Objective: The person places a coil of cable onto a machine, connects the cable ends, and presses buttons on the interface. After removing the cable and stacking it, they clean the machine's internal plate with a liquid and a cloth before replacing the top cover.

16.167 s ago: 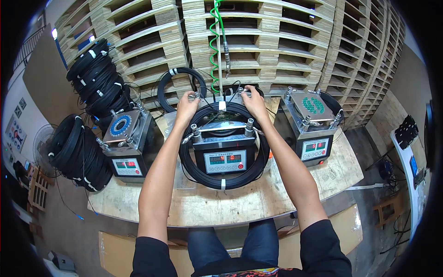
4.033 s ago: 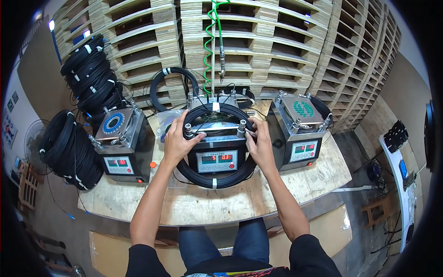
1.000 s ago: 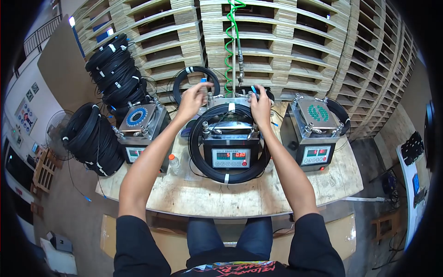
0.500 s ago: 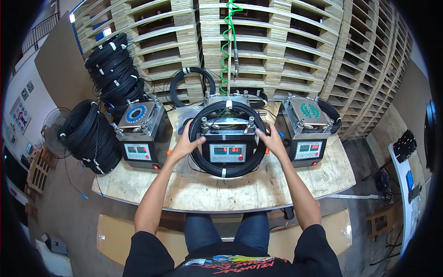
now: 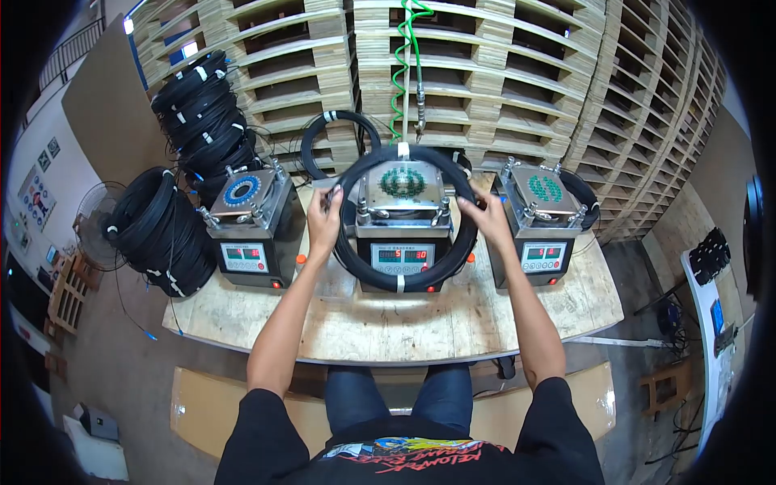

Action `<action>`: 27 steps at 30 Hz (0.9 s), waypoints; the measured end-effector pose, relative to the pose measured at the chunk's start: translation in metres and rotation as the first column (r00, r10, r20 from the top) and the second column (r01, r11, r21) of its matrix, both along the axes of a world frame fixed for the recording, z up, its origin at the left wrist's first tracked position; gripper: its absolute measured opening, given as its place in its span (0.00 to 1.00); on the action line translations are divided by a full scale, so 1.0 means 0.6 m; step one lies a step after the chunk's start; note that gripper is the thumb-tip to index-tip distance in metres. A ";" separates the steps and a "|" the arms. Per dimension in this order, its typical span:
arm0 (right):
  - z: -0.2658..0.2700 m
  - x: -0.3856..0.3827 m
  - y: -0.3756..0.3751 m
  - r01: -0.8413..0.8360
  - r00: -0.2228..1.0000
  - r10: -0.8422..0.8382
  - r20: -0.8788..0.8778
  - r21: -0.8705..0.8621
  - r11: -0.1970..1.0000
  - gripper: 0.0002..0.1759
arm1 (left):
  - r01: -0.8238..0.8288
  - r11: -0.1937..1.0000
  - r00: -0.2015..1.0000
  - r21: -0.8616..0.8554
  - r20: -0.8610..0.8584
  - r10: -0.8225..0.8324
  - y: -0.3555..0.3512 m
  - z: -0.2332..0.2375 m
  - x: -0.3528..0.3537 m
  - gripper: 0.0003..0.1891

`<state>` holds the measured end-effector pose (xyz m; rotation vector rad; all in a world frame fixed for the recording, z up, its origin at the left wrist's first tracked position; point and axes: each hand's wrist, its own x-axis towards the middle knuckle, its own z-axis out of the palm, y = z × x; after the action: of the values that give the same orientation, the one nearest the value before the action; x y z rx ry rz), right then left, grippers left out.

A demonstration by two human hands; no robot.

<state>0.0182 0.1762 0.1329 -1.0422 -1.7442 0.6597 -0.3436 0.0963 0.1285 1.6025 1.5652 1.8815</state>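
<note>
A coil of black cable (image 5: 372, 276), bound with white tape at top and bottom, is held up as a ring between my two hands. My left hand (image 5: 323, 224) grips its left side, thumb and fingers round the bundle. On the opposite side my right hand (image 5: 488, 218) has hold of the coil too. Through the ring shows the middle machine (image 5: 402, 257), with its lit red digits and a metal top plate bearing a circle of green pieces (image 5: 402, 183). The coil hides parts of that machine's edges.
A machine with a blue ring (image 5: 242, 191) stands left, and another with green pieces (image 5: 545, 189) right. Stacked cable coils (image 5: 153, 230) crowd the left side. One coil (image 5: 307, 153) leans at the back. A green air hose (image 5: 419, 61) hangs before wooden pallets (image 5: 525, 81).
Both hands have raised the coil and shifted it slightly right, away from me. The middle machine's green-dotted top now shows through the ring, and the digits on the displays differ.
</note>
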 end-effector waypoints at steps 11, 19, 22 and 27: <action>-0.019 0.047 -0.286 -0.044 0.997 0.037 -0.062 -0.125 0.991 0.28 | 0.170 0.964 0.984 -0.206 -0.011 -0.176 -0.247 -0.039 0.016 0.20; -0.208 0.060 -0.426 0.098 0.977 -0.026 0.214 -0.330 0.939 0.27 | 0.045 0.730 0.997 -0.682 -0.015 -0.075 -0.388 -0.201 0.054 0.23; -0.219 0.047 -0.431 0.103 0.950 0.000 0.311 -0.315 0.943 0.22 | -0.018 0.703 0.989 -0.711 -0.115 -0.091 -0.376 -0.230 0.051 0.25; -0.216 0.031 -0.396 0.115 0.902 0.048 0.430 -0.345 0.932 0.18 | -0.144 0.682 0.964 -0.717 -0.256 -0.065 -0.346 -0.214 0.060 0.26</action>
<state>0.0368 -0.0616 0.0032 -1.5700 -2.0211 0.7926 -0.3078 -0.1114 0.0001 1.4403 2.0991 0.8225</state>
